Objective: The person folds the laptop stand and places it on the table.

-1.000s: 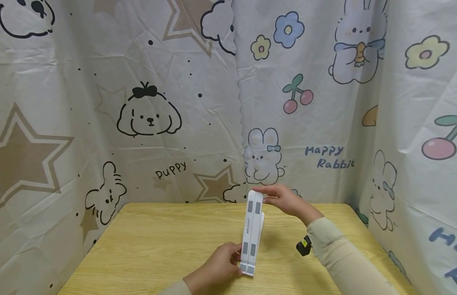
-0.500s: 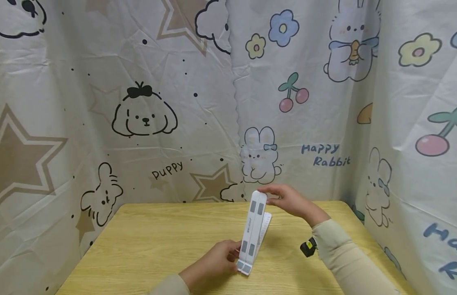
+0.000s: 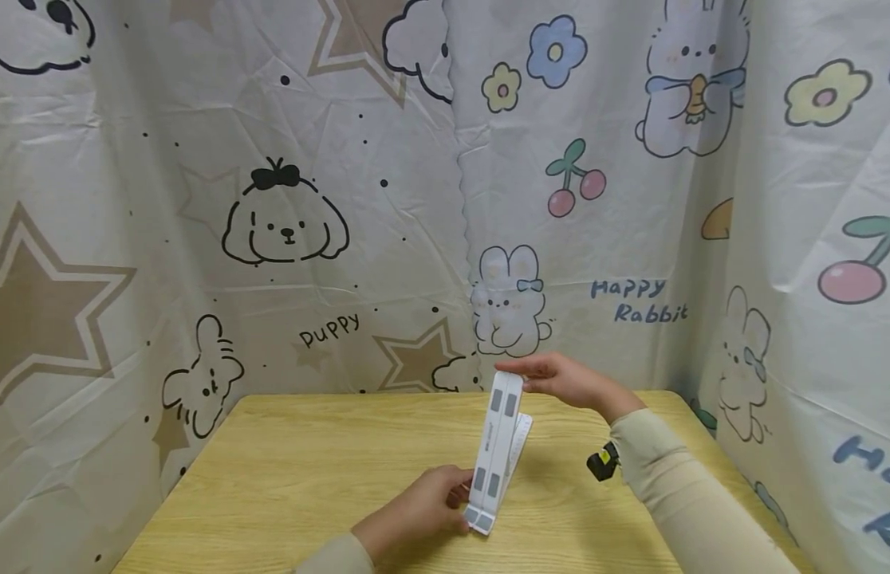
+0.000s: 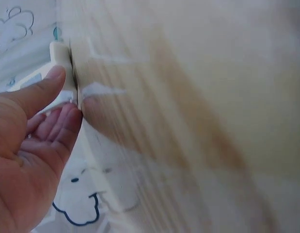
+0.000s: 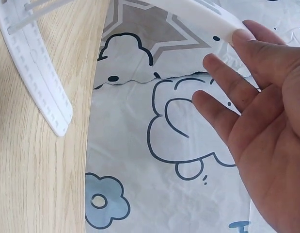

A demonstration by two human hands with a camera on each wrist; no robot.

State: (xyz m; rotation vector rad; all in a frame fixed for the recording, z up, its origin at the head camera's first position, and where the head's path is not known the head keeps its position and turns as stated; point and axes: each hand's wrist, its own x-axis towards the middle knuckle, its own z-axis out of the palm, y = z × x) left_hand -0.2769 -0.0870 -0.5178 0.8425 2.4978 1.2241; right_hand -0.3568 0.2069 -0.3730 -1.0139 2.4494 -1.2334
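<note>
A white folding stand [image 3: 497, 446] with grey pads is held up over the wooden table, its long bar tilted slightly right at the top and a second notched leg [image 5: 38, 63] spread out behind it. The left hand [image 3: 423, 510] grips the bar's lower end; in the left wrist view the thumb and fingers of that hand [image 4: 38, 131] lie on either side of the white end piece. At the upper end, the right hand [image 3: 570, 383] pinches the tip between thumb and index finger, while other fingers of this hand [image 5: 266, 107] extend free in the right wrist view.
The light wooden table [image 3: 309, 454] reaches back to a pale curtain [image 3: 402, 239] printed with dogs, rabbits, stars and flowers, which also hangs at both sides. A black device with a yellow mark [image 3: 603, 461] is at the right wrist.
Compared with a second ago, the stand's top has tilted to the right and its rear leg shows wider apart from the bar. Both hands keep their hold; the right has shifted slightly right.
</note>
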